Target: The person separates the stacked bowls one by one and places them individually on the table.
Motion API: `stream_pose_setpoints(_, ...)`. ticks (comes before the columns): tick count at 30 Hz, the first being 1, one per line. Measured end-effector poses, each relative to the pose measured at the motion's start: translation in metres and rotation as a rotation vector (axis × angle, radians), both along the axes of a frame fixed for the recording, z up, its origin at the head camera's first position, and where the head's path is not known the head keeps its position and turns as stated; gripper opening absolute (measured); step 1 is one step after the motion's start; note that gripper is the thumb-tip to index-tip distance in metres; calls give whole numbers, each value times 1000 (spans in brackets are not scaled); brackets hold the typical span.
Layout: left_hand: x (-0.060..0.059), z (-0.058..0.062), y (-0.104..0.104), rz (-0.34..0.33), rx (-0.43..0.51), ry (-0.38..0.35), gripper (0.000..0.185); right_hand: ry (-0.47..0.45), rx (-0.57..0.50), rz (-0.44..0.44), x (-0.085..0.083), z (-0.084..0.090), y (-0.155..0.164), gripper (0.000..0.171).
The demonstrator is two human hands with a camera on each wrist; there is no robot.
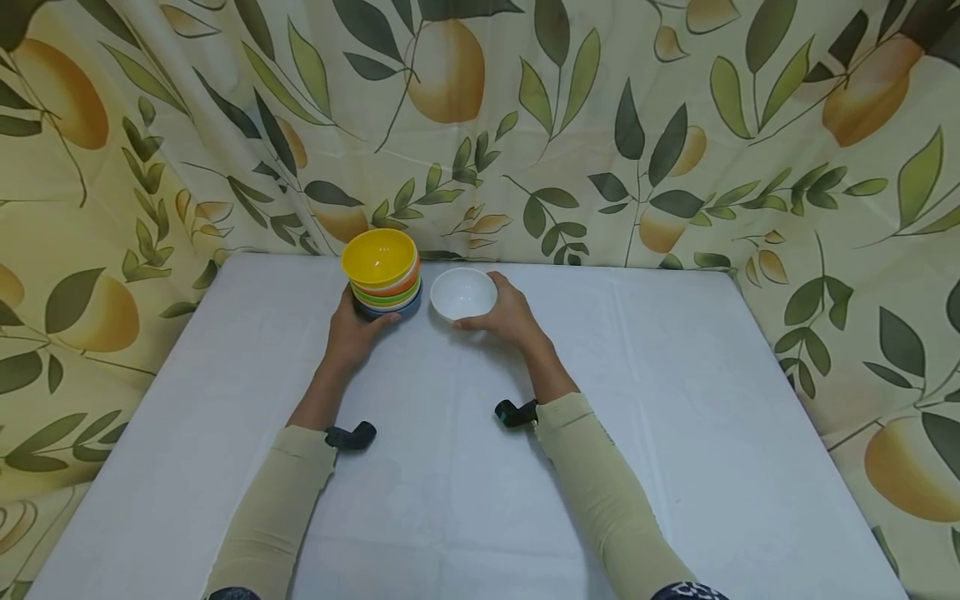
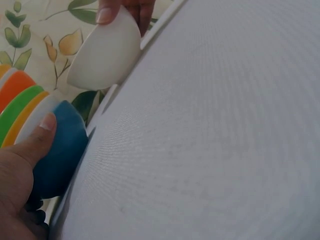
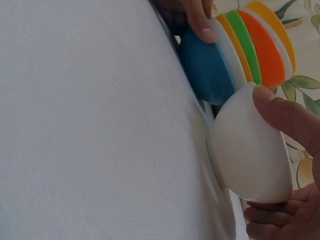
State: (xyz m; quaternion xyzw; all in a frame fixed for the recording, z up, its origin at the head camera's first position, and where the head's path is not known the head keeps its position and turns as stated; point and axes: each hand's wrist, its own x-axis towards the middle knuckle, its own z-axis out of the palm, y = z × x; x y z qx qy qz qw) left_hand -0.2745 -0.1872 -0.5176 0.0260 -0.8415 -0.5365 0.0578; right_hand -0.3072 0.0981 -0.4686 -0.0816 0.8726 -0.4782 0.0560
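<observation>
Two things sit in the upper middle of the head view, near the far edge of the tabletop [image 1: 675, 400]: a stack of nested bowls [image 1: 384, 275] and, just to its right, a single white bowl [image 1: 463, 292]. The stack has a yellow bowl on top with its glossy inside facing up; below it show rims of orange, green and white, and the lowest one is dark blue. The white bowl is plain, round, upright and empty, with a small foot that shows in the right wrist view, resting on the white cloth. How many bowls the stack holds cannot be counted for sure, since only thin rims show. Both wrist views cut off most of each hand, and the far side of the stack is hidden in them. The left hand [image 1: 352, 332] holds the stack from the near side, its thumb curled against the blue bowl [image 2: 57, 150] at the bottom, the other fingers tucked behind and out of sight. The right hand [image 1: 510, 312] grips the white bowl from the right, thumb on the rim and fingers curled round its outer wall. The two bowls stand just beside each other; whether they touch cannot be told. A leaf-and-fruit patterned curtain [image 1: 675, 125] hangs behind the tabletop.
</observation>
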Motion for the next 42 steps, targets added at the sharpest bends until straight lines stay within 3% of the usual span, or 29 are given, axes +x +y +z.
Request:
stream_pose_setpoints(36,-2,-3,-1,13,-2,-16,113,-24,4,13,0,2,2,111)
stream_pose_setpoints(42,-1,-3,-1,9,2,-14,113,-39,15,4,0,3,2,125)
